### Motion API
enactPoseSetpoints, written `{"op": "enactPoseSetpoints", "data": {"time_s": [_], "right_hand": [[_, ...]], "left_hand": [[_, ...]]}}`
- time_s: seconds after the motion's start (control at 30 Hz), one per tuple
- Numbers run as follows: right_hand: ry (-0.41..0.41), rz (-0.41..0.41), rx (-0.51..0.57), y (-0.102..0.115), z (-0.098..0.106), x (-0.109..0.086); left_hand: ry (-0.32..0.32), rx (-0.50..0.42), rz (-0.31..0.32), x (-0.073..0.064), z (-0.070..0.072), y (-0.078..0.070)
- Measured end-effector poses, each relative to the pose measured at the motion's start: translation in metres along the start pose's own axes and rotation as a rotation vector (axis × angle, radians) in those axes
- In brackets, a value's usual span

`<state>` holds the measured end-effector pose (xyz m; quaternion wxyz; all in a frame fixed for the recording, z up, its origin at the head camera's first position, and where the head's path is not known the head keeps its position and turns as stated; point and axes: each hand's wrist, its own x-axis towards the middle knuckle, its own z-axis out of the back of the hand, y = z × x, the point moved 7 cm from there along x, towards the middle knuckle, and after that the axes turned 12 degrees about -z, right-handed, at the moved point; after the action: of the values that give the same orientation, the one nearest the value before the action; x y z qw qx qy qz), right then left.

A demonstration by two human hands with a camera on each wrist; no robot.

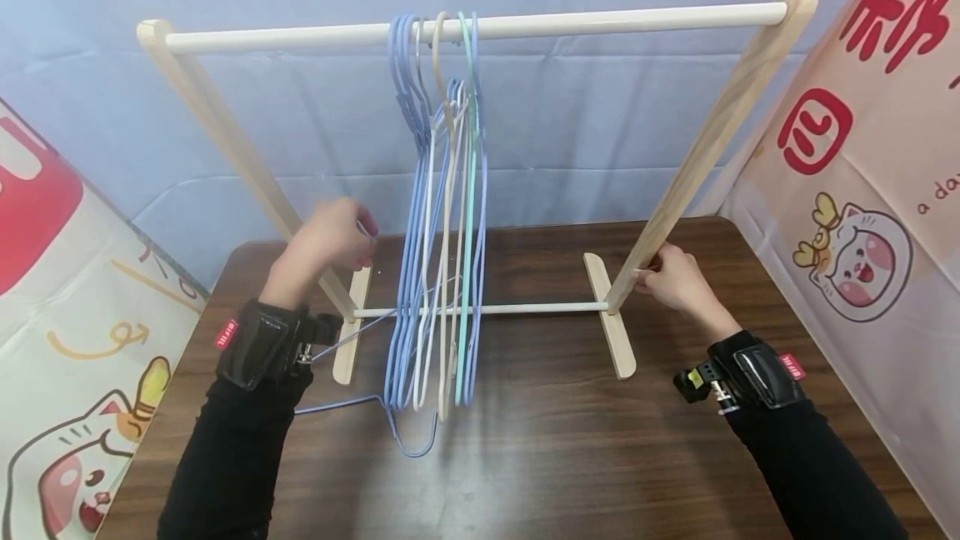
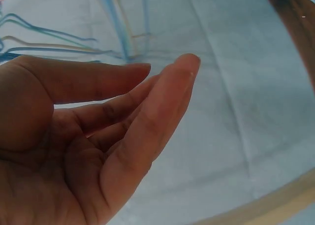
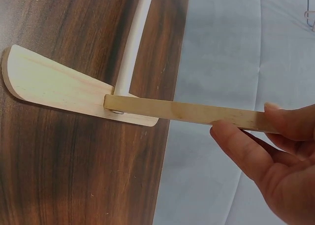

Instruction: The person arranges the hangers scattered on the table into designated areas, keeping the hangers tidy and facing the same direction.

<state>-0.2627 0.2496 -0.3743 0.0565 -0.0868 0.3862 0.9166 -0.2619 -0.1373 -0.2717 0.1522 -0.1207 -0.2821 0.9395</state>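
Observation:
My right hand (image 1: pixel 675 276) grips the lower part of the rack's right wooden post (image 1: pixel 712 123); in the right wrist view, thumb and fingers pinch that post (image 3: pixel 197 112). My left hand (image 1: pixel 333 233) is raised beside the left post (image 1: pixel 225 132), to the left of the hangers. Its fingers are loosely bent and hold nothing, with a gap between thumb and fingertips (image 2: pixel 189 67). Several thin hangers (image 1: pixel 442 273) in blue, white, beige and mint green hang bunched near the middle of the white top bar (image 1: pixel 600 22). A blue hanger (image 1: pixel 341 403) lies on the table, partly behind the bunch.
The rack stands on two flat wooden feet (image 1: pixel 611 323) joined by a thin white lower rod (image 1: pixel 536 308). Beneath it is a dark wooden table (image 1: pixel 570 457). A pale blue cloth (image 1: pixel 300 123) hangs behind, and printed cartoon sheets (image 1: pixel 847 215) flank both sides.

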Motion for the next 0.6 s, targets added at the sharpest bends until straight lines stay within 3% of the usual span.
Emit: {"op": "enactPoseSetpoints", "data": {"time_s": [0.37, 0.6], "right_hand": [[-0.004, 0.003, -0.010, 0.000, 0.000, 0.000], [-0.002, 0.001, -0.003, 0.000, 0.000, 0.000]], "left_hand": [[0.024, 0.021, 0.015, 0.001, -0.028, 0.037], [0.015, 0.134, 0.023, -0.001, -0.039, 0.051]]}}
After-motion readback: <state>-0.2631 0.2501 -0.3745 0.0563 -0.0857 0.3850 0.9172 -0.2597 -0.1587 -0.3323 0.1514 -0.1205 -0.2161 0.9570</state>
